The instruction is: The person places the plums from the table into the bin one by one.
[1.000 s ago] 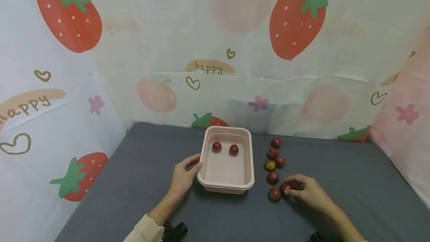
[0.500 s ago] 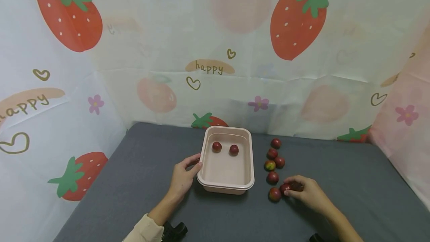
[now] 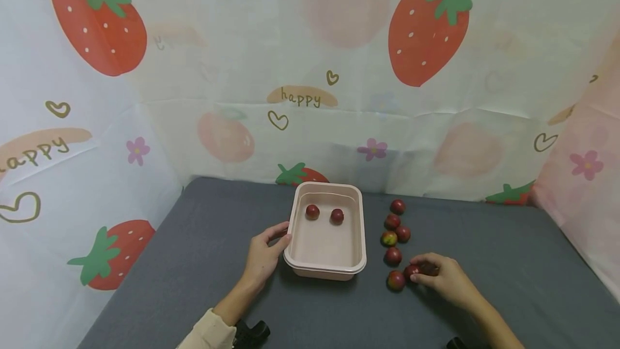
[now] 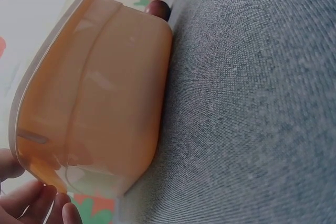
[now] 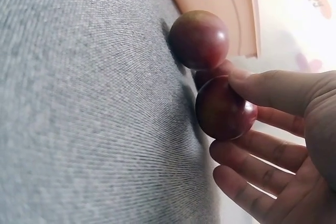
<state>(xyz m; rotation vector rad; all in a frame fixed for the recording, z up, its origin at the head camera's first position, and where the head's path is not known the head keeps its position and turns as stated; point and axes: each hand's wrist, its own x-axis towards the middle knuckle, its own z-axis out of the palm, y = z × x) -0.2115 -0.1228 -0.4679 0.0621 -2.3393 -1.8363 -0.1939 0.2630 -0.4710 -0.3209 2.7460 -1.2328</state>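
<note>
My left hand (image 3: 263, 255) holds the left rim of a pale pink plastic container (image 3: 324, 272), thumb at the rim and fingers along the outer wall. Two dark red plums (image 3: 312, 211) lie inside it, toward the far end. On the right, my right hand (image 3: 448, 279) holds a plum (image 5: 223, 111) between thumb and fingers, low over the cloth. Another dark rounded shape (image 3: 428, 268) shows deeper in that hand, partly hidden by the fingers. Right beside the held fruit sits a plum (image 5: 198, 40) on the cloth; in the left wrist view the container's side wall (image 4: 115, 82) fills much of the picture.
Several more plums (image 3: 393, 256) form a loose column right of the container, one of them yellow-green (image 3: 389, 238). Grey cloth (image 3: 203, 220) covers the table. A strawberry-print curtain (image 3: 310, 139) stands behind and at both sides. Black wrist gear (image 3: 252, 333) shows near the left sleeve.
Almost nothing has moved. Both hands keep their places, at the container's rim and at the plum.
</note>
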